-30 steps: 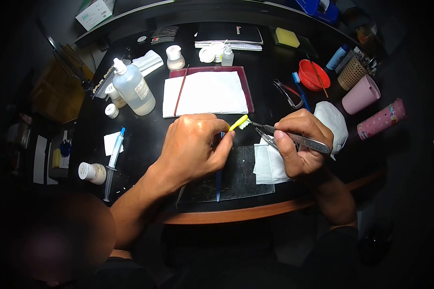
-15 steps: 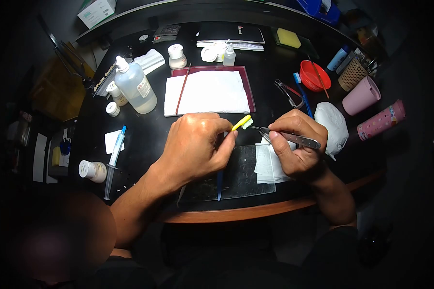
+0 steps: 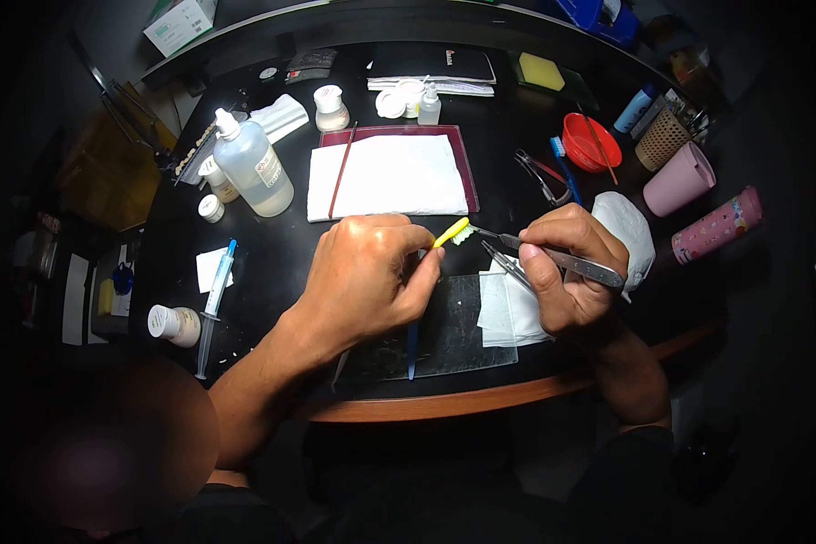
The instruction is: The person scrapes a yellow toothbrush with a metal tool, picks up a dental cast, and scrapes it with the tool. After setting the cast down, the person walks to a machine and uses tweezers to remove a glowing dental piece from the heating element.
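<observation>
My left hand point(image 3: 367, 267) is closed on a yellow toothbrush point(image 3: 451, 232), pinching it between thumb and fingers. Its pale bristles face right and downward; the rest of the handle is hidden in the hand. My right hand point(image 3: 576, 263) grips steel tweezers point(image 3: 585, 268), their prongs spread apart. The upper tip points at the brush head and lies close beside the bristles. Beneath both hands is a clear glass plate point(image 3: 453, 335), with folded white tissue point(image 3: 503, 317) at its right and a thin blue tool point(image 3: 412, 352) near the left wrist.
A white towel point(image 3: 399, 177) on a maroon tray point(image 3: 467, 168) carries a thin brush point(image 3: 343, 172). At left stand a clear squeeze bottle point(image 3: 263, 172), a syringe point(image 3: 214, 295) and a jar point(image 3: 174, 325). To the right are a red bowl point(image 3: 591, 143), blue toothbrush point(image 3: 567, 168) and pink cup point(image 3: 680, 179).
My right hand has shifted slightly right, and the tweezers' prongs have spread wider apart. My left hand with the yellow toothbrush has barely moved.
</observation>
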`<act>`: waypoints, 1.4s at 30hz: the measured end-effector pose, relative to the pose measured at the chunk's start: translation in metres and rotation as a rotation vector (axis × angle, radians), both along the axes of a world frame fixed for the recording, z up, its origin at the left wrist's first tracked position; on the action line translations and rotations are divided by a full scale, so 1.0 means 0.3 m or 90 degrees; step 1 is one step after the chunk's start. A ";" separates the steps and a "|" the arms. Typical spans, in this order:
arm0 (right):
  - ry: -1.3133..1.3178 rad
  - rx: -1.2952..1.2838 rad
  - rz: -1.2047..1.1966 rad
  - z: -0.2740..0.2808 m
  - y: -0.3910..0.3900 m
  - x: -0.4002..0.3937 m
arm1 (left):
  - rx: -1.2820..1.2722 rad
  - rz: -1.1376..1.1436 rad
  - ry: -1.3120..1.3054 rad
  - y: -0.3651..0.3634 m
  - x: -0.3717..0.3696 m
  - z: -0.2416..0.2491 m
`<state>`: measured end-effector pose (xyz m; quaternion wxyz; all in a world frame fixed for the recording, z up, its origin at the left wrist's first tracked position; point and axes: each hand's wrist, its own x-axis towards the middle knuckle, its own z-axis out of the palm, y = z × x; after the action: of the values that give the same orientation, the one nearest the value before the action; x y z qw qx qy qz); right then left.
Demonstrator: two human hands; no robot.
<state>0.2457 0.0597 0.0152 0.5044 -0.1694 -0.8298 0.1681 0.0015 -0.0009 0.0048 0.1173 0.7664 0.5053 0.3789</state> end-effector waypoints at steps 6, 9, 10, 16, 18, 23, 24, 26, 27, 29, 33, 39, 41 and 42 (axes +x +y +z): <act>-0.011 -0.004 -0.007 0.001 -0.003 -0.006 | 0.001 0.002 -0.002 -0.001 0.001 -0.001; -0.005 -0.004 -0.005 -0.003 -0.001 -0.012 | 0.002 -0.002 -0.001 -0.001 0.000 -0.001; -0.017 -0.004 -0.006 -0.003 0.000 -0.013 | 0.003 -0.003 0.000 -0.003 0.001 0.003; -0.047 -0.024 -0.001 0.006 -0.002 0.005 | -0.006 -0.001 -0.003 -0.004 0.001 0.005; -0.007 -0.015 -0.003 0.007 -0.003 0.013 | -0.003 -0.001 -0.001 -0.003 0.000 0.004; 0.033 0.003 0.007 0.004 -0.001 0.014 | -0.015 0.003 0.004 -0.004 0.001 0.004; 0.025 0.001 0.008 0.003 0.000 0.012 | -0.011 0.003 0.004 -0.004 0.002 0.004; 0.014 0.001 0.006 0.002 0.003 0.008 | -0.003 0.002 0.005 -0.003 0.002 0.004; 0.011 0.002 0.005 0.001 0.003 0.005 | -0.001 0.001 0.005 -0.002 0.002 0.002; 0.005 0.001 0.001 0.001 0.003 0.003 | 0.004 -0.002 0.004 0.000 0.001 -0.004; -0.006 -0.005 -0.005 0.002 -0.001 -0.001 | -0.008 0.003 0.004 -0.006 0.003 0.005; -0.038 -0.013 -0.013 -0.001 0.000 -0.014 | -0.006 0.001 0.003 -0.004 0.002 0.001; -0.064 -0.016 -0.013 -0.003 0.002 -0.014 | -0.010 0.001 0.001 -0.006 0.002 0.004; -0.074 -0.020 -0.014 -0.003 0.002 -0.011 | -0.020 0.002 -0.012 -0.006 0.003 0.003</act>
<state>0.2424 0.0603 0.0143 0.4544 -0.1959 -0.8531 0.1653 0.0023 -0.0028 0.0057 0.1336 0.7601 0.5112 0.3782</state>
